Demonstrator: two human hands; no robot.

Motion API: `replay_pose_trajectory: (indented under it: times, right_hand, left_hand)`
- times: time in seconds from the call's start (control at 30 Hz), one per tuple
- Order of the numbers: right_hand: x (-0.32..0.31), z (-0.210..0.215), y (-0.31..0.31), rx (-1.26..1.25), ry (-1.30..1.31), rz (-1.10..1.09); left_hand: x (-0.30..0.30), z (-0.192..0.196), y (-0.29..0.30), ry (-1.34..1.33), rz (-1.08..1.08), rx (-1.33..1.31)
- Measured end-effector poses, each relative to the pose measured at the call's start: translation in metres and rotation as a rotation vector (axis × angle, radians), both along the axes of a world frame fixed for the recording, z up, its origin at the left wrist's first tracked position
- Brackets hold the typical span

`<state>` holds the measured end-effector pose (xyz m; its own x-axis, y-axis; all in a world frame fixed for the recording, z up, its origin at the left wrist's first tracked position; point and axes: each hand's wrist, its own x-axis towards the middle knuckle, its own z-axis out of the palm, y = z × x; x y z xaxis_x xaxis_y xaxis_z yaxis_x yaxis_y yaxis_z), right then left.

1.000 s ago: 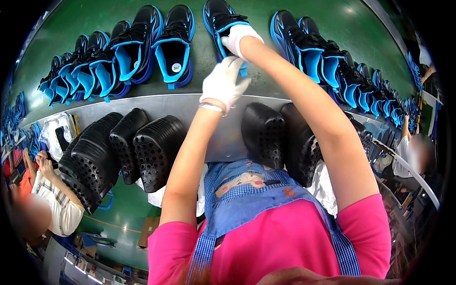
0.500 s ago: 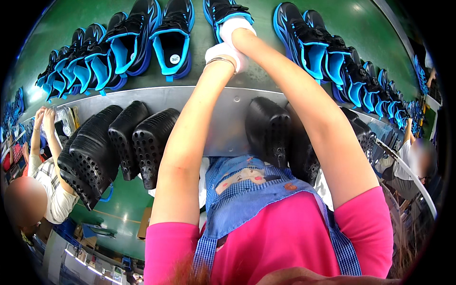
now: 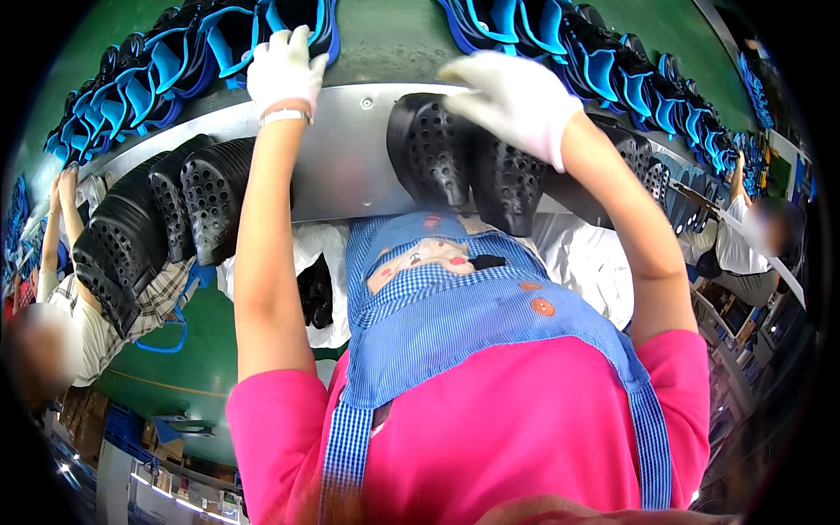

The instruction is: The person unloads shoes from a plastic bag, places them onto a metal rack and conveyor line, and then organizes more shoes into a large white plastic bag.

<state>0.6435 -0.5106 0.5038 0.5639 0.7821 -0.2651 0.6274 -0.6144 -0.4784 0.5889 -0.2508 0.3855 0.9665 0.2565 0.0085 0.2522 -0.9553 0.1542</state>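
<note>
My left hand (image 3: 287, 72), in a white glove, lies at the heels of black and blue sneakers (image 3: 233, 48) on the left of the green surface. Its fingers are outstretched and a little apart; I cannot tell whether they press on the shoe. My right hand (image 3: 518, 98), also gloved and blurred by motion, hovers over black foot-shaped pieces full of holes (image 3: 429, 149) on the metal ledge. Its fingers and thumb are spread, with nothing seen between them. Below it stands a second perforated piece (image 3: 509, 179).
More sneakers (image 3: 604, 74) line the right side of the green surface (image 3: 385, 44). Further black perforated pieces (image 3: 214, 188) stand on the ledge (image 3: 337, 175) at the left. Co-workers' arms (image 3: 66, 206) show at the far left, and another person (image 3: 752, 227) is at the far right.
My hands were together on a sneaker at the far middle. They have parted: the left moved left, the right came nearer and right. The view has shifted, and that sneaker is out of sight.
</note>
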Motion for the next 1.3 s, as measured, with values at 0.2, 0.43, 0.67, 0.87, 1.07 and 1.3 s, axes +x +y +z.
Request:
replay_pose_trajectory:
  times: [0.2, 0.43, 0.67, 0.87, 1.07, 1.3]
  right_hand:
    - [-0.049, 0.028, -0.064, 0.167, -0.208, -0.202]
    - [-0.062, 0.030, -0.071, 0.288, -0.304, -0.236]
    - [-0.063, 0.030, -0.081, 0.396, -0.302, -0.261]
    - [-0.065, 0.058, -0.061, 0.536, 0.722, -0.559]
    - [-0.053, 0.071, -0.056, 1.040, 1.517, -0.844]
    - [-0.029, 0.072, -0.042, 0.362, 0.652, -0.557]
  left_hand:
    - [-0.103, 0.084, -0.107, -0.011, -0.411, -0.623]
    - [-0.137, 0.081, -0.156, 0.105, -0.305, -0.520]
    - [-0.138, 0.131, -0.143, 0.000, -0.271, -0.594]
    - [-0.116, 0.172, -0.146, -0.296, -0.167, -0.676]
    - [-0.080, 0.141, -0.133, -0.305, 0.197, -1.860]
    - [-0.042, 0.142, -0.120, -0.100, 0.143, -2.558]
